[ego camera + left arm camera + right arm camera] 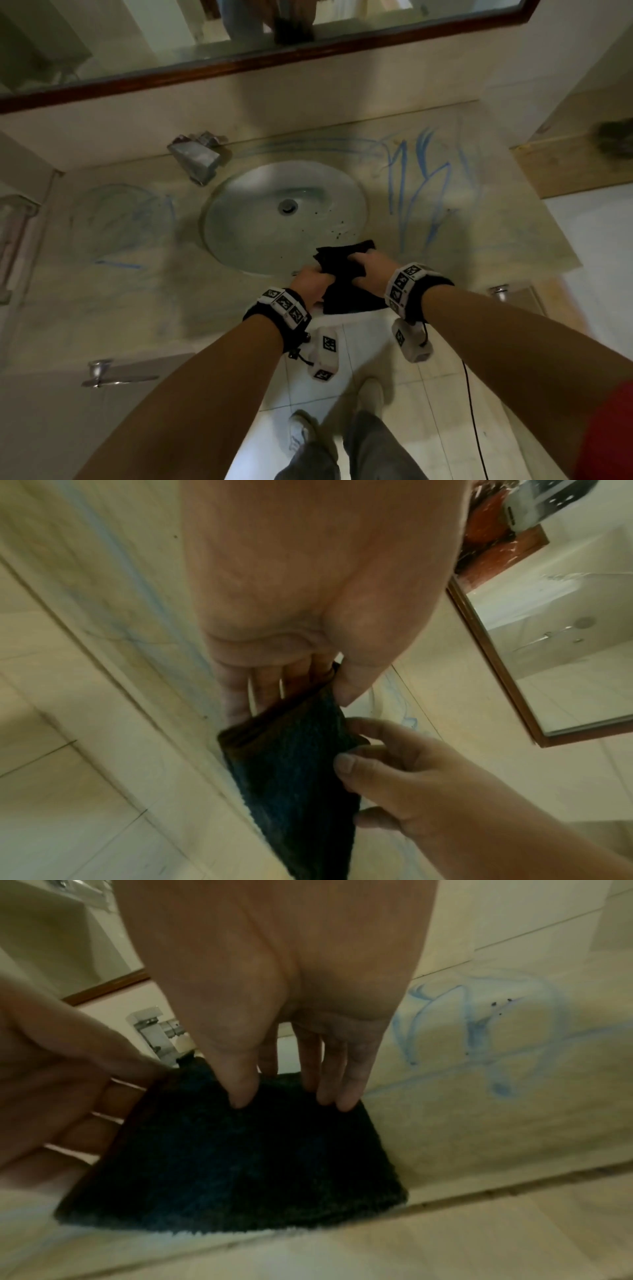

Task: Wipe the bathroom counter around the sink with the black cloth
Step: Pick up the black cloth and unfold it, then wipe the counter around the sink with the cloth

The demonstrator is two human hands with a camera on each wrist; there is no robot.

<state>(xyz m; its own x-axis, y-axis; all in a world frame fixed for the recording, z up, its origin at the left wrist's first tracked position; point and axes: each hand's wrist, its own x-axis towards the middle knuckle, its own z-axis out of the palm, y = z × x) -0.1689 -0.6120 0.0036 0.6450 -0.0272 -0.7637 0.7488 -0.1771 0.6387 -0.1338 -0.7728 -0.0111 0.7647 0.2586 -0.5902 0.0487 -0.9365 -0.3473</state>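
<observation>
The black cloth [346, 277] hangs bunched over the counter's front edge, just in front of the round sink [260, 219]. My left hand [317, 282] pinches its left edge, fingers [260, 691] behind it and thumb in front. My right hand [363, 263] grips the right side, its fingertips [339, 1096] dug into the cloth [232, 1161]. In the left wrist view the cloth [291, 777] droops past the counter edge, with the right hand [377, 767] holding its side. Blue scribbles [421, 185] mark the beige counter [486, 240] right of the sink, and fainter ones [126, 222] lie to the left.
A chrome faucet [197, 161] stands at the sink's back left. A wood-framed mirror [239, 65] hangs on the wall behind. Cabinet knobs [99, 368] stick out below the counter. My feet stand on the tiled floor [376, 346], and a black cable [474, 428] trails down at the right.
</observation>
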